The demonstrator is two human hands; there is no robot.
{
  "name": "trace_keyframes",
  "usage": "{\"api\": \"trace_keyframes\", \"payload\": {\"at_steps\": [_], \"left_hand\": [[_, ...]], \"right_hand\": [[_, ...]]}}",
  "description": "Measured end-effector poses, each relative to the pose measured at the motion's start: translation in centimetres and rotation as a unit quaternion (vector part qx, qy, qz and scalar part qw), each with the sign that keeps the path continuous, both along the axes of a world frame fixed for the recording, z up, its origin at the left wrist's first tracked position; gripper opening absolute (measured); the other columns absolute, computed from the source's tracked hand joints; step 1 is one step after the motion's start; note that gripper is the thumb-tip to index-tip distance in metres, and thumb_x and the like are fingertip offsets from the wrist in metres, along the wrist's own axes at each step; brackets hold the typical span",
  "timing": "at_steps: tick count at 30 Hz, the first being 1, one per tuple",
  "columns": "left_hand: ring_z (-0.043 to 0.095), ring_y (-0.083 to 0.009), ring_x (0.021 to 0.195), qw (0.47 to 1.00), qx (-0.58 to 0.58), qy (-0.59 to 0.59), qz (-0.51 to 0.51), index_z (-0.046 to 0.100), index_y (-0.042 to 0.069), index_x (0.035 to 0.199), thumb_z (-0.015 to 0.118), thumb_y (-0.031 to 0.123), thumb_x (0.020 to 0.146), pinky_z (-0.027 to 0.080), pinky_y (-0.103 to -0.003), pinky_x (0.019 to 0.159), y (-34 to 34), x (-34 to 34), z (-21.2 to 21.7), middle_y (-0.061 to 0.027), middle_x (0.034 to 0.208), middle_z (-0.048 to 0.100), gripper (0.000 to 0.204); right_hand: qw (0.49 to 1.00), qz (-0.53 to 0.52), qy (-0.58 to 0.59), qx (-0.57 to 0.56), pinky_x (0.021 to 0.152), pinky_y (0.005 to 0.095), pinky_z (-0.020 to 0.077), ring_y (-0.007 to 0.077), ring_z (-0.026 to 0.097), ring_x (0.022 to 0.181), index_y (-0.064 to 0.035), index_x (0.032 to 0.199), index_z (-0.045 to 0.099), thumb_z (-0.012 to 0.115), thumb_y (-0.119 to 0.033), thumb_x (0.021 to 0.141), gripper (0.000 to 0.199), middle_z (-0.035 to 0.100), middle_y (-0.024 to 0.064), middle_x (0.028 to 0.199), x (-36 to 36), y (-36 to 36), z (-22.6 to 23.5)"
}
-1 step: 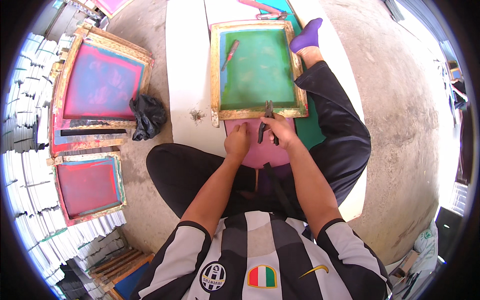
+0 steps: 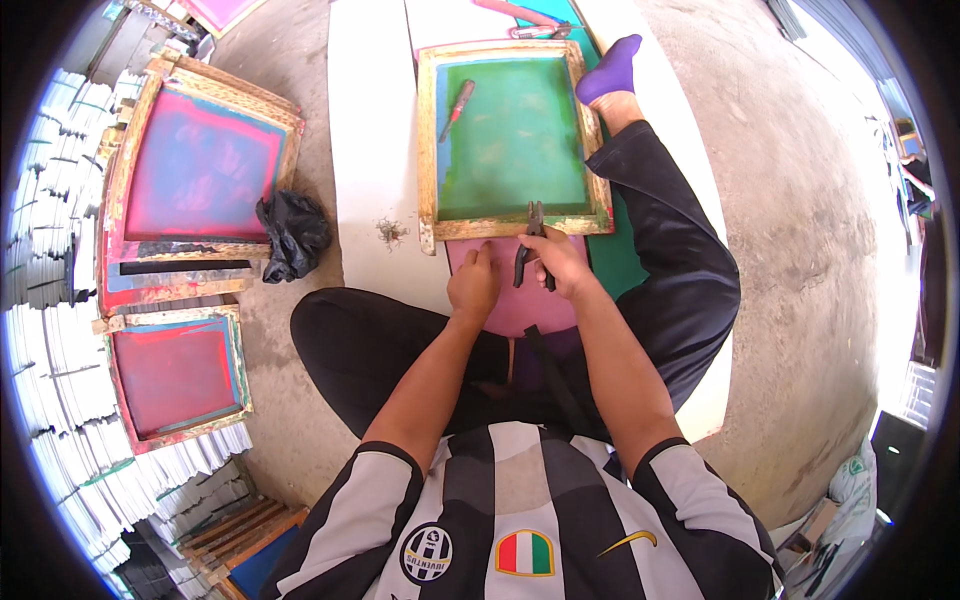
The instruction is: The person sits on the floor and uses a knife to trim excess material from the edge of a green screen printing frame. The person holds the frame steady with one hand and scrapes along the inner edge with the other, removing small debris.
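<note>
My right hand grips dark-handled pliers, its fingers round the handles. The jaws point away from me and overlap the near bar of a wooden screen-printing frame with green mesh. My left hand is closed, fingers curled together over a pink surface just short of that bar; anything in its fingertips is hidden. On the mesh, toward the far left, lies a screwdriver with a reddish handle.
A pile of small staple-like bits sits left of the frame on the white board. Another tool lies beyond it. More screen frames, a black plastic bag and paper stacks stand left. My socked foot rests by the frame's right side.
</note>
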State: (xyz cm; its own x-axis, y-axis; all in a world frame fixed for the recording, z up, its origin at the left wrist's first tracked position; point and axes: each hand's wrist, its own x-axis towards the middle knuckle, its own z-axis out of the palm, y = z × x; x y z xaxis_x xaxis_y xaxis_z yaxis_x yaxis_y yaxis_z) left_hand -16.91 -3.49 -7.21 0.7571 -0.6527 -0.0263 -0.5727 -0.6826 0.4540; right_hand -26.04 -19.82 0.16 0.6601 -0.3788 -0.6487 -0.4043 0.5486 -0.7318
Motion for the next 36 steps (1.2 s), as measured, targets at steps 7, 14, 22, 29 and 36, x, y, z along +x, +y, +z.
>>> {"api": "trace_keyframes", "payload": {"at_steps": [7, 14, 22, 29, 36], "left_hand": [[0.071, -0.0336, 0.09, 0.992, -0.001, 0.027, 0.123, 0.063, 0.016, 0.137, 0.069, 0.034, 0.095, 0.056, -0.05, 0.073, 0.5, -0.5, 0.5, -0.0089, 0.105, 0.067, 0.047], [0.071, -0.033, 0.089, 0.998, 0.062, -0.005, 0.018, 0.063, 0.016, 0.139, 0.075, 0.04, 0.09, 0.057, -0.049, 0.072, 2.0, -0.5, -0.3, -0.0097, 0.108, 0.064, 0.056], [0.065, -0.0342, 0.101, 0.985, 0.101, -0.123, -0.06, 0.049, 0.006, 0.151, 0.081, 0.052, 0.08, 0.056, -0.047, 0.078, 1.0, -4.2, 2.2, -0.0153, 0.121, 0.055, 0.091], [0.064, -0.0343, 0.1, 0.994, 0.105, -0.033, -0.015, 0.054, 0.008, 0.147, 0.079, 0.044, 0.084, 0.056, -0.046, 0.081, -0.2, -2.5, 1.3, -0.0151, 0.118, 0.056, 0.077], [0.067, -0.0357, 0.092, 0.997, -0.023, -0.072, 0.006, 0.067, 0.013, 0.133, 0.076, 0.028, 0.088, 0.057, -0.047, 0.075, -0.3, -1.9, -0.6, -0.0127, 0.107, 0.062, 0.048]], "right_hand": [[1.0, -0.01, -0.003, 0.006, 0.038, 0.0308, 0.0359, 0.0114, 0.045, 0.045, -0.004, 0.113, 0.057, 0.069, -0.025, 0.096, 0.029, 0.064, 0.0112, 0.085, -0.3, -0.1, -0.2], [1.0, -0.003, 0.006, 0.007, 0.038, 0.0311, 0.0353, 0.0113, 0.044, 0.044, -0.004, 0.112, 0.057, 0.068, -0.024, 0.096, 0.028, 0.062, 0.0093, 0.082, -0.1, 0.0, -0.3], [1.0, -0.019, -0.003, 0.008, 0.039, 0.0314, 0.0369, 0.0117, 0.046, 0.045, -0.0033, 0.113, 0.058, 0.068, -0.023, 0.096, 0.028, 0.06, 0.008, 0.081, -0.1, -0.3, -0.5], [1.0, -0.014, 0.009, 0.007, 0.039, 0.0309, 0.0372, 0.012, 0.046, 0.045, -0.0041, 0.112, 0.057, 0.068, -0.023, 0.096, 0.027, 0.061, 0.0091, 0.083, -0.6, -0.1, 0.0], [1.0, -0.013, -0.001, 0.006, 0.039, 0.0304, 0.0373, 0.0122, 0.046, 0.045, -0.0039, 0.111, 0.057, 0.068, -0.023, 0.096, 0.027, 0.063, 0.0106, 0.085, -0.6, 0.0, -0.3]]}}
